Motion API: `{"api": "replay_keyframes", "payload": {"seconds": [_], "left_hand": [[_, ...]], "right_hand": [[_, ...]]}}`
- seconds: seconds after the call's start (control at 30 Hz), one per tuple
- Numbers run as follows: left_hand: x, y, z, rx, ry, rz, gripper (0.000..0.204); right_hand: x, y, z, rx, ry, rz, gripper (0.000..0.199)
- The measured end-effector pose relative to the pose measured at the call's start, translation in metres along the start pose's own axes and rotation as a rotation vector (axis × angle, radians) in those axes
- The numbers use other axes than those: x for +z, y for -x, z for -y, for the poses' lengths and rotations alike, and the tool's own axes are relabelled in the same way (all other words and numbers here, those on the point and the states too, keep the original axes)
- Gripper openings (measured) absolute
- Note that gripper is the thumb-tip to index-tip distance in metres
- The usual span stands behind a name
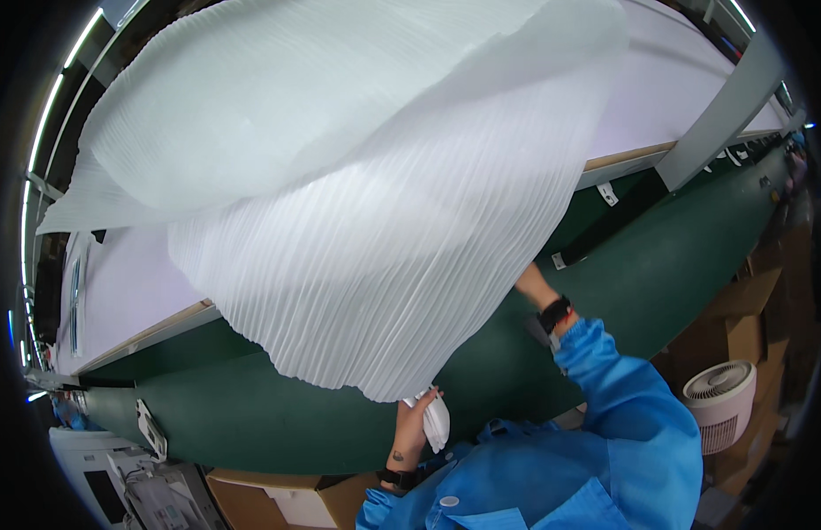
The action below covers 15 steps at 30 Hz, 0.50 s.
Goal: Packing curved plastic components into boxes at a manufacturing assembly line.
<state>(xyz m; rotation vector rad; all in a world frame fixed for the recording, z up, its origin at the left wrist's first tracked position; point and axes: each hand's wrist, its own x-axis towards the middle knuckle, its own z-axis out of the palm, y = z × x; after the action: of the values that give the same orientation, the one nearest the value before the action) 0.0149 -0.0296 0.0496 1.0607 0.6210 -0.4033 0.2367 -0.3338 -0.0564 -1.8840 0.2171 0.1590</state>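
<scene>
The pleated sheet [357, 194], white and thin, is lifted over a green belt [278, 415] and fills most of the view, billowing from the upper left down to a gathered lower tip near the picture's bottom centre. Its pleats run roughly from upper right to lower left, and its long axis slants the same way; the upper fold lies smooth over the ribbed lower layer. The left hand [419, 420] is closed around that lower tip, fingers wrapped on a bunched wad of the white fabric, thumb side toward the sheet, wrist bent upward from a blue sleeve [552, 486] with a dark band at the wrist. The right hand is hidden behind the sheet's right edge; only its forearm [538, 290] shows, reaching up and left from the blue sleeve, with a black watch [554, 313] on the wrist, so its grip cannot be told. The sheet covers much of a white table [666, 79] beyond the belt, whose wooden edge shows at the right and left. A grey post [724, 110] crosses at the upper right. Cardboard boxes [737, 327] and a round white fan [719, 393] stand at the right, partly cut off by the dark rim.
</scene>
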Motion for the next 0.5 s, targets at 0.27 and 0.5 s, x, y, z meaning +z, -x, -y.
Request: {"api": "replay_keyframes", "payload": {"seconds": [0.27, 0.5], "left_hand": [[0.044, -0.012, -0.037, 0.133, 0.0, 0.01, 0.035], [0.041, -0.016, -0.029, 0.178, 0.037, -0.009, 0.043]], "right_hand": [[0.068, 0.156, 0.068, 0.104, -0.582, 0.361, 0.047], [0.066, 0.198, 0.112, -0.311, -0.073, 0.711, 0.084]]}}
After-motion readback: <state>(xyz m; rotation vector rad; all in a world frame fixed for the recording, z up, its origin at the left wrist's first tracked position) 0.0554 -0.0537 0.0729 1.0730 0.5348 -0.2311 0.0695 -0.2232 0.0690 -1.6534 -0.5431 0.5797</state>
